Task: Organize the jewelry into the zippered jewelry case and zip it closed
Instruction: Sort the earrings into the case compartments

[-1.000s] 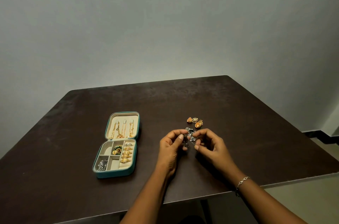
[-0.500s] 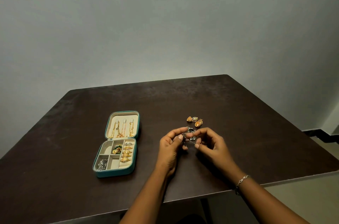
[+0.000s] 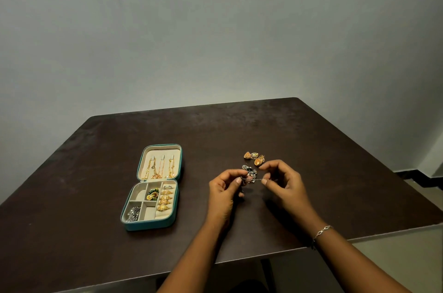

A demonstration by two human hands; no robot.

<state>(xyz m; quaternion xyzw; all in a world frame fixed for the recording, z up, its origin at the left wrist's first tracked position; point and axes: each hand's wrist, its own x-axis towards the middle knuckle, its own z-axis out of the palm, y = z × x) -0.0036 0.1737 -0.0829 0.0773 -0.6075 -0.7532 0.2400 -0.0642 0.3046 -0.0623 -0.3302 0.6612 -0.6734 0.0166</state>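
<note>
A teal zippered jewelry case (image 3: pixel 131 223) lies open on the dark table (image 3: pixel 96 172), left of my hands. Its lid holds gold chains (image 3: pixel 158 168); its tray holds gold rings (image 3: pixel 165 199), a green and gold piece (image 3: pixel 153 194) and a silver piece (image 3: pixel 133 214). My left hand (image 3: pixel 224 193) and my right hand (image 3: pixel 281 183) each pinch one end of a thin silver chain piece (image 3: pixel 251 178) stretched between them above the table. Dark silver jewelry (image 3: pixel 249 170) sits just behind it. Several small gold earrings (image 3: pixel 254 158) lie beyond my hands.
A plain grey wall stands behind the table. The table's near edge (image 3: pixel 263 258) runs below my forearms, and its right edge drops to a light floor (image 3: pixel 407 256). A silver bracelet (image 3: pixel 322 232) circles my right wrist.
My hands have drawn slightly apart, and the thin silver chain now stretches between my fingertips. The case and the gold earrings have not moved.
</note>
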